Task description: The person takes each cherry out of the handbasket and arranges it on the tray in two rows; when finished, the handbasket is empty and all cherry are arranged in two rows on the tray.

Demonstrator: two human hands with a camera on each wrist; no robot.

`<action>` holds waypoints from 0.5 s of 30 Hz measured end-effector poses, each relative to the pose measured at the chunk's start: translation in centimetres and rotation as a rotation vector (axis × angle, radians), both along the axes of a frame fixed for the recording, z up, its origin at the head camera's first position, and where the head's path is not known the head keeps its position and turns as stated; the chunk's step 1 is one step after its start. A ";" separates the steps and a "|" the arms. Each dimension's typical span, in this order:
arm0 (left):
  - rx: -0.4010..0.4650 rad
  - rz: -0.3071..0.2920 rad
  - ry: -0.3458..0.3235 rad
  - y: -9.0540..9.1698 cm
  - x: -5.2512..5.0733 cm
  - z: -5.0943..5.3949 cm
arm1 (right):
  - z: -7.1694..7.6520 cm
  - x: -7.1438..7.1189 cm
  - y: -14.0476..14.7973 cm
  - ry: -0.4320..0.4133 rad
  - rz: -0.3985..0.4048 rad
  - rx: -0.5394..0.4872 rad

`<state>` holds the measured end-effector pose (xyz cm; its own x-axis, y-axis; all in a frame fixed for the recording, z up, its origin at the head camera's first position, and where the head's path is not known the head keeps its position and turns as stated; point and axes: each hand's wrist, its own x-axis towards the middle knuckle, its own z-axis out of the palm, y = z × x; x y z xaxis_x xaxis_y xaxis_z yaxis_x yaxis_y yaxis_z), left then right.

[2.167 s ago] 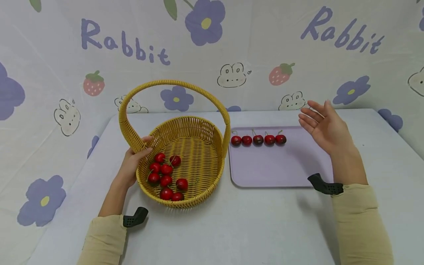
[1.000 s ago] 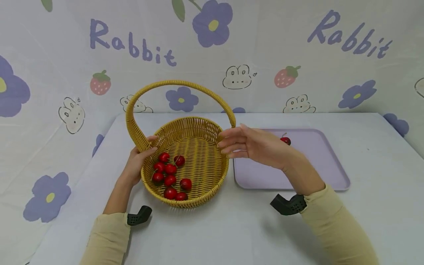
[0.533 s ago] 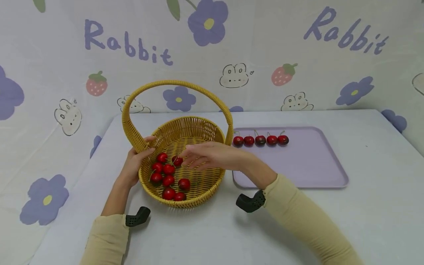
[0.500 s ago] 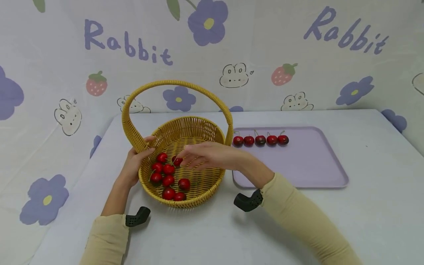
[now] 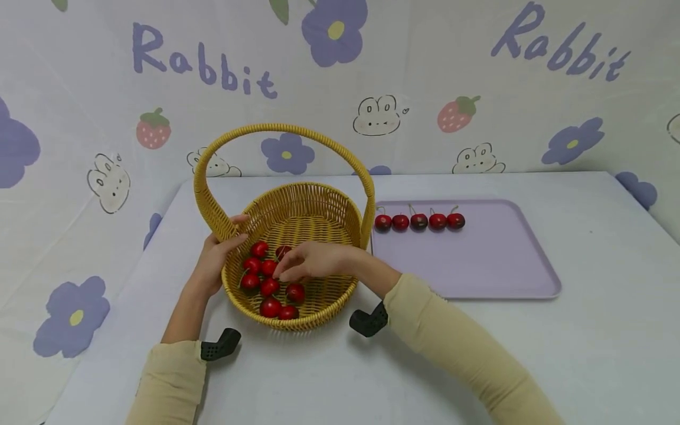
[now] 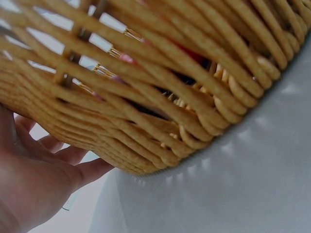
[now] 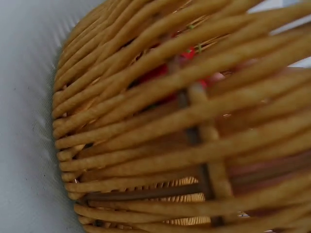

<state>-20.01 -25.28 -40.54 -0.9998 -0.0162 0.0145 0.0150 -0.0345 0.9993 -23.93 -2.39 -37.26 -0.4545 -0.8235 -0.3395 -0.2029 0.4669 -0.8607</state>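
Note:
A yellow wicker basket (image 5: pixel 313 321) with a tall arched handle stands on the left, with several red cherries (image 5: pixel 270 307) inside, mostly toward its left and front. My left hand (image 5: pixel 209 265) grips the basket's left rim at the foot of the handle; the left wrist view shows that hand (image 6: pixel 43 170) against the woven wall. Inside the basket, my right hand (image 5: pixel 319 260) has bent fingers, its thumb and index tips close together beside a cherry (image 5: pixel 268 268). Whether they pinch it or its stem cannot be made out. In the right wrist view, the basket wall (image 7: pixel 146 121) largely hides this hand.
To the right of the basket lies a light purple tray (image 5: pixel 478 260). A row of several stemmed cherries (image 5: pixel 419 222) runs along its back left edge. The white table (image 5: pixel 297 378) meets a patterned cloth (image 5: pixel 414 71) behind.
My right hand has come from above the tray, leftward and down into the basket, and its fingers have bent toward the cherries. My left hand has kept its grip on the rim.

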 end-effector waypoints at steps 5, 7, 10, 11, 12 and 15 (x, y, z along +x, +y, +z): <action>-0.004 -0.001 -0.001 0.0 0.0 0.1 | -0.1 -0.1 -0.2 0.068 0.033 0.037; -0.003 -0.002 -0.001 -0.1 -0.1 0.1 | -0.1 -0.1 -0.2 0.083 0.051 0.043; 0.002 -0.003 -0.002 -0.1 -0.2 -0.1 | 0.0 -0.2 -0.1 0.091 0.066 0.055; 0.004 -0.004 -0.003 -0.1 -0.2 -0.1 | 0.0 -0.2 -0.1 0.089 0.068 0.059; 0.006 -0.003 -0.004 -0.1 -0.2 -0.2 | 0.0 -0.2 0.0 0.085 0.071 0.063; 0.010 -0.002 -0.006 -0.1 -0.2 -0.2 | 0.2 -0.2 0.2 0.089 0.086 0.077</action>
<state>-20.18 -25.43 -40.72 -0.9999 -0.0147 0.0078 0.0085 -0.0447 0.9990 -24.10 -2.20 -37.07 -0.4149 -0.8337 -0.3644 -0.3189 0.5083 -0.7999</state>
